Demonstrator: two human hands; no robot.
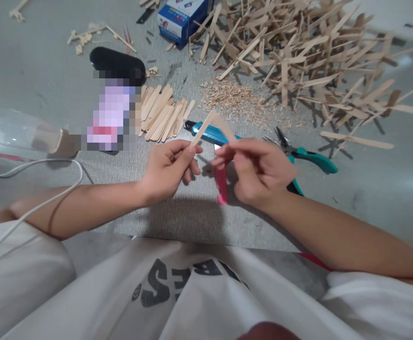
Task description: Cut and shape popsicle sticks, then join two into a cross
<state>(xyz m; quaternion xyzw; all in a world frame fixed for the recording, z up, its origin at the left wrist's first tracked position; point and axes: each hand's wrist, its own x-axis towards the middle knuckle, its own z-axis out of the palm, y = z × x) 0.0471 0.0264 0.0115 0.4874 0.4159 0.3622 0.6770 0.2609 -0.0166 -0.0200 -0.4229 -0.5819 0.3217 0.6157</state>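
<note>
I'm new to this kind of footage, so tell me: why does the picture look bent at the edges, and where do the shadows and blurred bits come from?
In the head view, the wide lens curves the edges. Light from above casts a soft shadow on the grey mat beneath the left hand and right hand. The pile of sticks throws short shadows. A pixelated patch hides something, and the clear plastic at left shows glare.

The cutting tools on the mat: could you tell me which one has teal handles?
The pliers, lying just beyond the right hand, have teal handles; the utility knife behind the hands is a straight blue bar.
</note>
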